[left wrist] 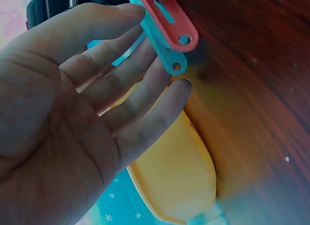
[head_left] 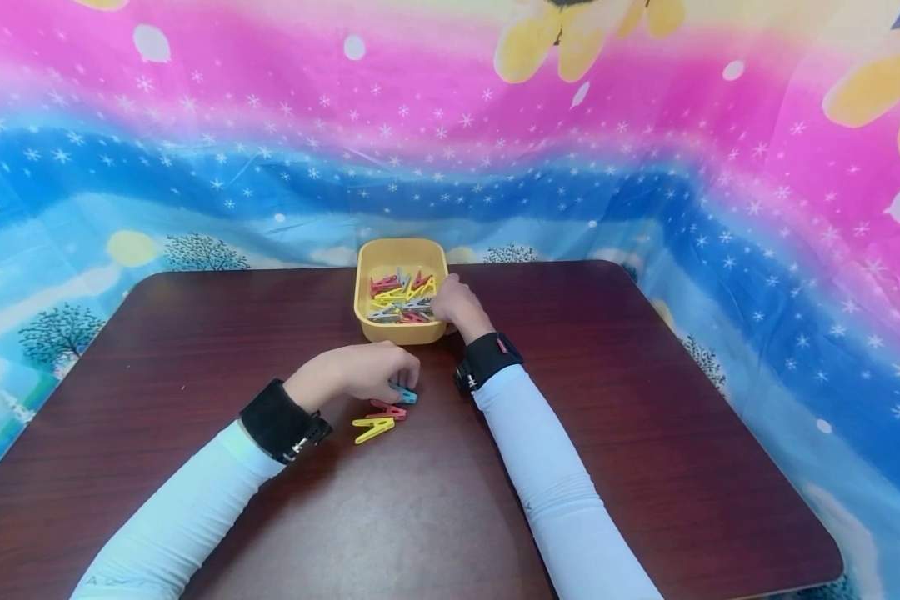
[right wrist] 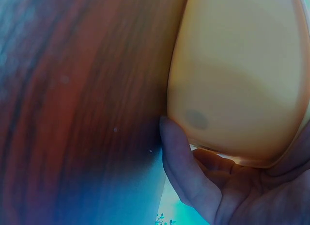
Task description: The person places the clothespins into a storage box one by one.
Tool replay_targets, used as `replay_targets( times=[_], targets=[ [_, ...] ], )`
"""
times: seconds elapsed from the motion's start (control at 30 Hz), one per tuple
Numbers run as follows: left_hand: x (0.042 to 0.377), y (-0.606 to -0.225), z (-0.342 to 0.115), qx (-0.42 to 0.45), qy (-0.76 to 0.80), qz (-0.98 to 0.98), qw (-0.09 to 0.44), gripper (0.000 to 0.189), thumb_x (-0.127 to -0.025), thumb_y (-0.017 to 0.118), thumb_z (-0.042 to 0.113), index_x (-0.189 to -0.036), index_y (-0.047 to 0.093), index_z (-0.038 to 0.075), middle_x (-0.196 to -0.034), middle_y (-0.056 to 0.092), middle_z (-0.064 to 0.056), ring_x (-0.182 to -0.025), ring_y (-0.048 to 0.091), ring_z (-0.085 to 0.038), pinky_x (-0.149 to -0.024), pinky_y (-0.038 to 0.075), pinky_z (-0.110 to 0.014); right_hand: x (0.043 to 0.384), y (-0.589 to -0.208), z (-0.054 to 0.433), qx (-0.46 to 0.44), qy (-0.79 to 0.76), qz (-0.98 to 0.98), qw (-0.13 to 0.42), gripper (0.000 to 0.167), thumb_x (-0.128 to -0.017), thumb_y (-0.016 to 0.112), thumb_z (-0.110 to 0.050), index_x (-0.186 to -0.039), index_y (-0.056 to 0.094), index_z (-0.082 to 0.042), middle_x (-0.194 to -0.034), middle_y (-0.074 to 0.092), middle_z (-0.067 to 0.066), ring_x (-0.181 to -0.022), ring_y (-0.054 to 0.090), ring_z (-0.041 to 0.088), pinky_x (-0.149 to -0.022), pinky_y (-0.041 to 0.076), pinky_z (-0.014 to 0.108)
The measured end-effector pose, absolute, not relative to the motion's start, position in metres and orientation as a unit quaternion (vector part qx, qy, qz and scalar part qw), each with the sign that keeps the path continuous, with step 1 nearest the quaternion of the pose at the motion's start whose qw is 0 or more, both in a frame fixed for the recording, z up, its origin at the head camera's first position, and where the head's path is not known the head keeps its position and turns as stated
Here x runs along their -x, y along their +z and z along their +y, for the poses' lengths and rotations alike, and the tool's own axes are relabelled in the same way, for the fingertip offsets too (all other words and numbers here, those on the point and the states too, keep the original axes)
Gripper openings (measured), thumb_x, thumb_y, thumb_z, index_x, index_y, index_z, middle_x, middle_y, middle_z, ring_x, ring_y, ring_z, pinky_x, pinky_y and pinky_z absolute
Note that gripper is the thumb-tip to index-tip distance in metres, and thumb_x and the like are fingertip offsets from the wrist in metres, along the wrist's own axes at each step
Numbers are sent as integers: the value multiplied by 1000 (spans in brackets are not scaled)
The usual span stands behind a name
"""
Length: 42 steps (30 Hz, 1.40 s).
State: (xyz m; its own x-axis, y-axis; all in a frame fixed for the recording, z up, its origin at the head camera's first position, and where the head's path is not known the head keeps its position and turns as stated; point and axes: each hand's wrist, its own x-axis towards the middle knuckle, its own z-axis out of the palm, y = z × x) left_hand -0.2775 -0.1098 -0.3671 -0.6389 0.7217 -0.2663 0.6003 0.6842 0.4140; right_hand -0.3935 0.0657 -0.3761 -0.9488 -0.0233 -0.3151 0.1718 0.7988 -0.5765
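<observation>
My left hand (head_left: 375,371) pinches a light-blue clothespin (head_left: 403,394) by its end, low over the table. In the left wrist view the thumb and fingers (left wrist: 131,133) meet at that blue clothespin (left wrist: 167,57), with a red clothespin (left wrist: 177,33) overlapping it. Beside it on the table lie the red clothespin (head_left: 387,410) and a yellow clothespin (head_left: 375,428), in a short row. Farther back, my right hand (head_left: 459,304) grips the right side of a yellow plastic basket (head_left: 401,333). In the right wrist view, fingers (right wrist: 181,162) press against the basket's outer wall (right wrist: 237,79).
Several red, yellow, blue and grey clothespins (head_left: 405,293) lie heaped in the basket, which stands by the back edge of the dark wooden table (head_left: 270,308). A patterned pink and blue cloth (head_left: 450,167) hangs behind and beside the table.
</observation>
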Motion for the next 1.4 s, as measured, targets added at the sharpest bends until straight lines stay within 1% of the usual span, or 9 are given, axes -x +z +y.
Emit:
replay_targets(
  times=[0.17,0.27,0.43,0.7,0.97,1.07,1.2,1.4],
  targets=[
    [278,-369,-108,-373,139,893,209,22,-95,79,7,-115,74,13,-103,73,1,-92,63,-13,-89,61,-30,392,-374,65,-39,-313,935,160,65,-114,48,-18,-168,16,-3,-133,59,23,-97,72,31,-71,69,36],
    [277,-370,-108,-377,136,892,208,24,-94,79,4,-116,75,13,-103,73,1,-93,62,-13,-89,61,-30,392,-374,65,-40,-313,935,160,65,-114,49,-18,-168,16,-3,-133,59,23,-96,72,31,-71,69,36],
    [278,-372,-107,-387,134,890,203,22,-95,78,4,-114,77,15,-102,73,2,-92,62,-13,-86,60,-29,394,-375,65,-43,-311,936,160,64,-114,48,-18,-168,17,-3,-133,59,23,-94,72,30,-71,69,36],
    [277,-375,-107,-394,132,888,197,23,-96,77,3,-116,76,16,-104,71,1,-93,61,-15,-88,60,-32,394,-373,63,-45,-300,937,172,63,-115,45,-21,-169,16,-4,-133,59,22,-91,71,28,-69,68,34],
    [277,-375,-106,-403,132,886,189,22,-97,76,2,-115,76,15,-103,71,1,-92,61,-15,-87,59,-31,393,-373,64,-45,-308,936,164,61,-115,47,-19,-166,19,-3,-130,59,21,-94,70,29,-71,69,36],
    [277,-376,-106,-405,131,886,186,21,-97,76,3,-114,76,15,-102,71,1,-91,61,-15,-86,59,-31,393,-374,64,-46,-310,936,162,60,-115,47,-20,-166,21,-4,-130,59,21,-94,70,29,-70,68,35],
    [276,-375,-106,-404,131,886,186,22,-97,77,3,-114,76,15,-103,71,1,-94,61,-17,-89,59,-32,393,-375,65,-44,-311,936,161,62,-114,48,-19,-167,19,-3,-130,59,22,-93,71,30,-66,67,34],
    [277,-375,-107,-401,134,887,188,22,-97,76,3,-115,76,15,-104,71,1,-94,61,-17,-90,60,-32,394,-375,66,-39,-313,935,161,62,-114,48,-18,-167,18,-3,-131,59,22,-94,71,30,-66,67,34]
  ],
)
